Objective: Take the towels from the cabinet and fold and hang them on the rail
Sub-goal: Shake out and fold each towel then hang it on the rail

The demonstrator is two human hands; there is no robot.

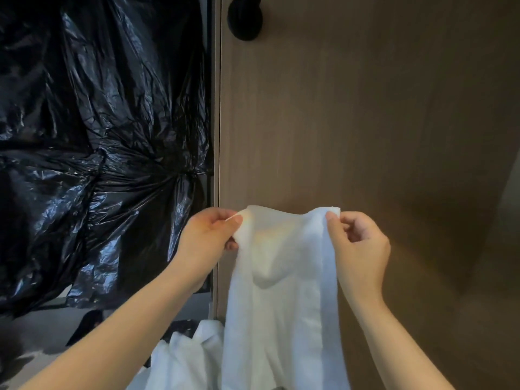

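A white towel (284, 291) hangs lengthwise in front of a brown wooden panel, held up by its top edge. My left hand (208, 240) pinches the top left corner between thumb and fingers. The top right corner is pinched by my right hand (357, 246). The top edge sags a little between the two hands. More white towel cloth (185, 358) lies bunched below at the lower middle. No rail shows in this view.
Crumpled black plastic sheeting (98, 136) fills the left half. The brown wooden panel (365, 108) covers the right, with a black round fitting (244, 18) at its top. A grey surface (33, 333) lies at lower left.
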